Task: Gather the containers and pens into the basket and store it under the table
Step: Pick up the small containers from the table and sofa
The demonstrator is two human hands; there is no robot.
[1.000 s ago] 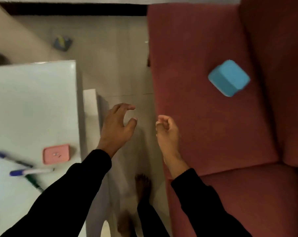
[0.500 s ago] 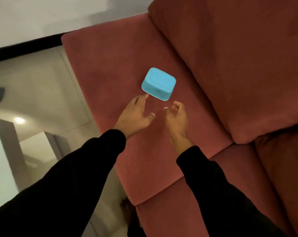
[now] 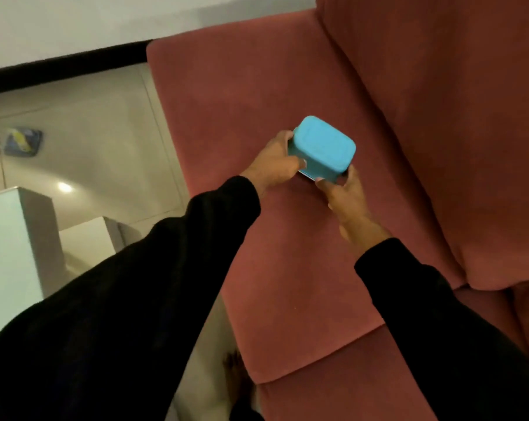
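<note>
Both hands, left hand (image 3: 275,165) and right hand (image 3: 343,196), grip the upturned blue container (image 3: 322,148) over the red sofa (image 3: 257,101); basket unseen, so task looks early.

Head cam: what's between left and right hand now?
The blue container, upside down over the red sofa seat. Left hand grips its left side, right hand its near corner.

Both arms reach toward 12 o'clock in black sleeves. Left hand (image 3: 275,165) and right hand (image 3: 343,197) each hold a curled grip, thumbs and fingers pinching inward.
</note>
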